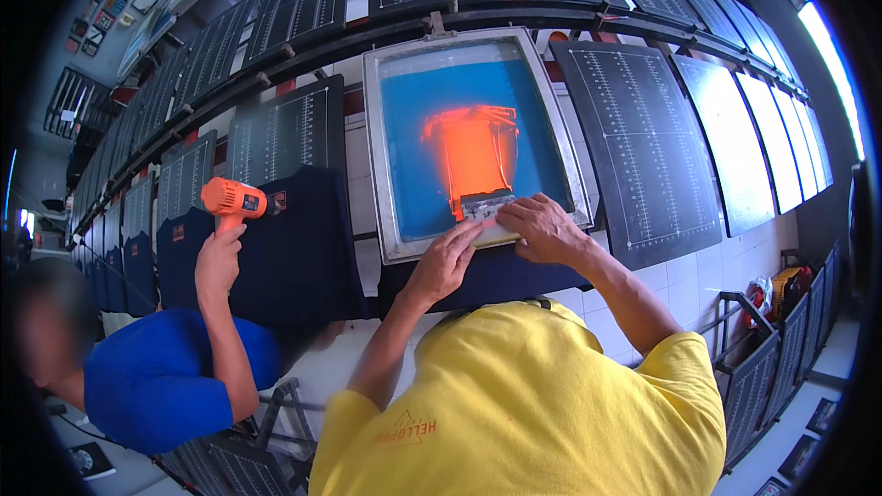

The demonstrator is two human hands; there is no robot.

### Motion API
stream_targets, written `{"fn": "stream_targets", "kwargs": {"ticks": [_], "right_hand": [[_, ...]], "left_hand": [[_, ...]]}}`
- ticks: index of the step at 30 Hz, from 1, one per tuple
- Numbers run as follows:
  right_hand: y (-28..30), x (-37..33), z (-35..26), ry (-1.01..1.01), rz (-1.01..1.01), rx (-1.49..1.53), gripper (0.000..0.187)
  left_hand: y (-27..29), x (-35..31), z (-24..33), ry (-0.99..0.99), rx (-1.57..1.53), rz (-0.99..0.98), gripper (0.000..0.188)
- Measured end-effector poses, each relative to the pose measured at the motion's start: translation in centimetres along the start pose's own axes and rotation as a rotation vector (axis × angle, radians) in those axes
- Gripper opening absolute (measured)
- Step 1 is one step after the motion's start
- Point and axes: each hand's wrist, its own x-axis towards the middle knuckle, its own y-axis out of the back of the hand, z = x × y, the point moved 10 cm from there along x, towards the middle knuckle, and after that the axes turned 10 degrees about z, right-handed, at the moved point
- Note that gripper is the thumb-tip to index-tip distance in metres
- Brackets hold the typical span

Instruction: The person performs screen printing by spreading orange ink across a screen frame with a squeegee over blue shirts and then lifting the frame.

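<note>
A squeegee (489,211) is gripped by both my hands near the close end of a screen printing frame (375,156). My left hand (446,264) is closed on its left side, and my right hand (544,230) wraps its right side. The blade rests on the blue mesh (404,129), at the lower end of a bright orange ink patch (473,152). Orange smears run along the patch's upper edge and sides. Beneath the frame's near edge lies a navy garment (487,283). What is under the mesh is hidden.
To my left, a person in a blue shirt (165,381) holds an orange blow dryer (234,199) over a navy shirt (303,262). Black ruled boards (638,147) stand in rows on both sides and beyond a dark rail (340,44). A hinge clamp (439,26) holds the frame's far edge.
</note>
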Motion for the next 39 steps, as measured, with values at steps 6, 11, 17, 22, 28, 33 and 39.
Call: {"fn": "stream_targets", "kwargs": {"ticks": [6, 11, 17, 22, 28, 33, 39], "right_hand": [[0.0, 1.6, 0.2, -0.009, 0.133, -0.081, 0.044], [-0.3, 1.9, 0.1, -0.021, 0.192, -0.104, 0.044], [-2.5, 0.4, -0.5, -0.076, 0.227, -0.097, 0.034], [-2.3, 5.3, 4.5, -0.079, 0.36, -0.139, 0.025], [-1.2, 12.1, 10.3, -0.121, 0.37, -0.099, 0.025], [1.1, 7.5, 5.3, -0.08, 0.403, -0.052, 0.03], [-1.0, 0.4, -0.1, -0.114, 0.243, -0.037, 0.047]], "left_hand": [[-0.8, 1.5, -0.4, -0.077, 0.169, 0.045, 0.039], [0.2, 1.6, -0.1, -0.06, 0.204, 0.095, 0.04], [-1.1, -1.0, -0.3, -0.114, 0.392, 0.076, 0.048], [-0.6, 4.7, -4.9, -0.181, 0.548, 0.124, 0.044], [2.6, 13.7, -7.3, -0.062, 0.449, 0.042, 0.039], [2.4, 9.0, -3.0, -0.171, 0.446, 0.116, 0.042], [-0.5, 0.2, 0.7, -0.149, 0.445, 0.095, 0.044]]}}
